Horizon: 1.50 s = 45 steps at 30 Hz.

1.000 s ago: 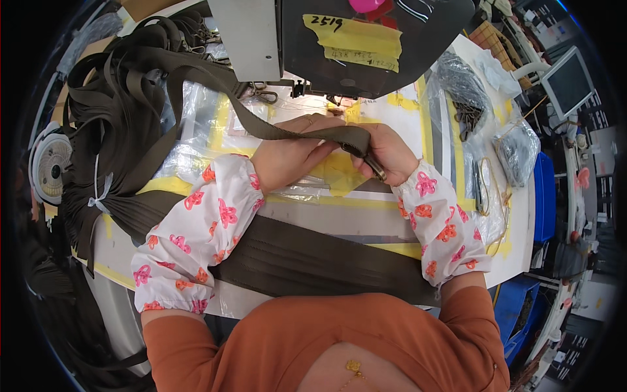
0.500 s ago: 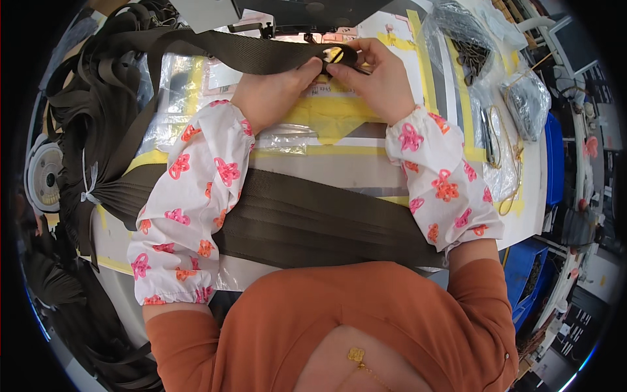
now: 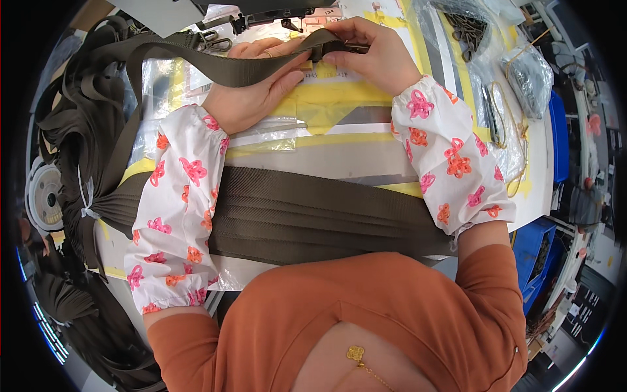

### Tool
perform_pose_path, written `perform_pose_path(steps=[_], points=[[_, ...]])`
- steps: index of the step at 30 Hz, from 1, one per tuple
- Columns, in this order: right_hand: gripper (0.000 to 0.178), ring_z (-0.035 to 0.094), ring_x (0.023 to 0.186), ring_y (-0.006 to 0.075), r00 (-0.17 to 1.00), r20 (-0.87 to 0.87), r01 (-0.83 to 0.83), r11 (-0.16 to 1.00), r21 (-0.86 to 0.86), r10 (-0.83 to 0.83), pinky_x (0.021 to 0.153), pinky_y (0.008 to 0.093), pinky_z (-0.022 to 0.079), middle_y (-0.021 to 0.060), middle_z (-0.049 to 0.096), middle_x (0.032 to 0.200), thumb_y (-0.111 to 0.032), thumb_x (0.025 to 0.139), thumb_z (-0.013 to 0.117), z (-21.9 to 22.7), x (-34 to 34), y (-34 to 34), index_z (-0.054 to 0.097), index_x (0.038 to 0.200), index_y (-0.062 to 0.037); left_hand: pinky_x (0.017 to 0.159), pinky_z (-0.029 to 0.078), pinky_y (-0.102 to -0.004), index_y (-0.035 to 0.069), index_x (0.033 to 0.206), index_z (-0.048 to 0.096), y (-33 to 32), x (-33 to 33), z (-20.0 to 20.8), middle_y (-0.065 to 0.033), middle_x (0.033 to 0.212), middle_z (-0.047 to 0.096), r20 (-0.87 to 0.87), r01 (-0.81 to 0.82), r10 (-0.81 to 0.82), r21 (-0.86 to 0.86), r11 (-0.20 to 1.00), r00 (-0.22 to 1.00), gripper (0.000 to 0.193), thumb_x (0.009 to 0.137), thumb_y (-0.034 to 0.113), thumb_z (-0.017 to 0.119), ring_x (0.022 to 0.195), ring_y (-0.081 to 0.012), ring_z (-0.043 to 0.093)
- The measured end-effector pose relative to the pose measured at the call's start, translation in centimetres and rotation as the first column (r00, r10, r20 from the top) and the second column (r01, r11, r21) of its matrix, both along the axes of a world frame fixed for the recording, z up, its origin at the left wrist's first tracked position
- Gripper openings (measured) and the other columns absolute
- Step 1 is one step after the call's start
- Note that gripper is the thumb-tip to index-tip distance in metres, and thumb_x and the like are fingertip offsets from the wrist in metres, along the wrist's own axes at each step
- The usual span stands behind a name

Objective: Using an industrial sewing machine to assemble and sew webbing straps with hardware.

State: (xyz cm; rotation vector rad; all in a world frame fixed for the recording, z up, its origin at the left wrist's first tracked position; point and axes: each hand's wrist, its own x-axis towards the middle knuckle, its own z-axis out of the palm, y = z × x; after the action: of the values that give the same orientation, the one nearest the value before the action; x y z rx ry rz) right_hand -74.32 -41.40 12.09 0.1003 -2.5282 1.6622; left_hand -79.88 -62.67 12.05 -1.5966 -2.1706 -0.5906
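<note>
A long dark olive webbing strap [image 3: 248,72] runs across the far part of the worktable in front of a sewing machine [image 3: 287,12]. My right hand [image 3: 379,59] is closed, pinching the strap's end between thumb and fingers. A dark buckle-like piece [image 3: 317,51] sits on the strap beside this grip; its exact kind is hard to make out. My left hand [image 3: 245,101] cradles the strap loosely, fingers behind it and thumb lower in front. Metal snap hooks [image 3: 215,43] lie beyond the strap, left of the machine's needle area.
A wide bundle of folded webbing [image 3: 313,215] lies across the near table, tied at left with a white tie [image 3: 88,196]. More straps [image 3: 85,117] heap at the left. Plastic bags [image 3: 529,78] and metal hooks [image 3: 467,36] lie at right, above blue bins [image 3: 532,251].
My left hand has shifted left and loosened from a pinch beside the right hand. The gap in the strap's loop has closed from view. The snap hooks have come into view.
</note>
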Motion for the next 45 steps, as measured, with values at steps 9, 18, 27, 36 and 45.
perform_pose_path(steps=[9,18,27,36,45], points=[[0.036,0.06,0.083,0.012,0.999,-0.054,0.0,0.994,0.113,0.006,0.075,0.0249,0.048,0.0053,0.063,0.093,-0.008,0.072,0.071,-0.4,0.3,0.2,0.06,0.105,-0.0019,0.088,0.033,-0.0355,0.008,0.101,0.061,0.7,-0.9,0.5,-0.0023,0.109,0.058,0.016,0.052,-0.051,-0.048,0.997,0.999,0.026,0.08,0.024,0.06,0.097,-0.0211,0.052],[0.022,0.055,0.074,0.0309,0.942,-0.232,-0.108,0.872,0.477,0.244,0.065,0.0364,0.044,0.0156,0.057,0.077,-0.015,0.068,0.069,2.2,-0.6,-0.1,0.063,0.087,-0.0051,0.09,0.032,-0.0362,0.009,0.101,0.06,-0.1,-1.1,0.0,-0.0041,0.111,0.056,-0.042,0.063,-0.07,-0.147,0.987,0.997,0.028,0.081,0.029,0.06,0.105,-0.0218,0.048],[0.026,0.061,0.082,0.0232,0.798,-0.56,0.142,0.834,0.534,0.223,0.07,0.0291,0.051,0.0074,0.063,0.099,-0.006,0.071,0.068,-1.5,0.6,-1.3,0.063,0.096,-0.0015,0.094,0.03,-0.0363,0.008,0.104,0.06,-0.2,-0.6,-0.2,-0.0048,0.114,0.054,0.009,0.007,-0.005,-0.144,0.99,1.0,0.035,0.082,0.035,0.056,0.111,-0.0224,0.044],[0.023,0.059,0.083,0.0241,0.788,-0.572,0.268,0.71,0.651,0.227,0.069,0.0318,0.05,0.0077,0.063,0.097,-0.003,0.07,0.063,-1.6,0.8,-2.3,0.064,0.093,-0.0002,0.093,0.035,-0.0371,0.008,0.107,0.057,0.9,1.5,-0.3,-0.0051,0.11,0.057,-0.005,-0.106,0.106,-0.094,0.99,0.994,0.032,0.085,0.032,0.051,0.107,-0.0254,0.048],[0.023,0.054,0.091,0.02,0.845,-0.448,0.25,0.525,0.813,0.292,0.076,0.0305,0.042,0.0069,0.056,0.099,-0.009,0.07,0.054,-0.4,1.4,-2.9,0.059,0.091,0.0,0.073,0.049,-0.0328,0.004,0.102,0.056,0.2,2.9,1.4,-0.0073,0.099,0.06,-0.223,-0.035,0.051,0.078,0.996,0.973,0.032,0.071,0.008,0.055,0.088,-0.0226,0.058]])
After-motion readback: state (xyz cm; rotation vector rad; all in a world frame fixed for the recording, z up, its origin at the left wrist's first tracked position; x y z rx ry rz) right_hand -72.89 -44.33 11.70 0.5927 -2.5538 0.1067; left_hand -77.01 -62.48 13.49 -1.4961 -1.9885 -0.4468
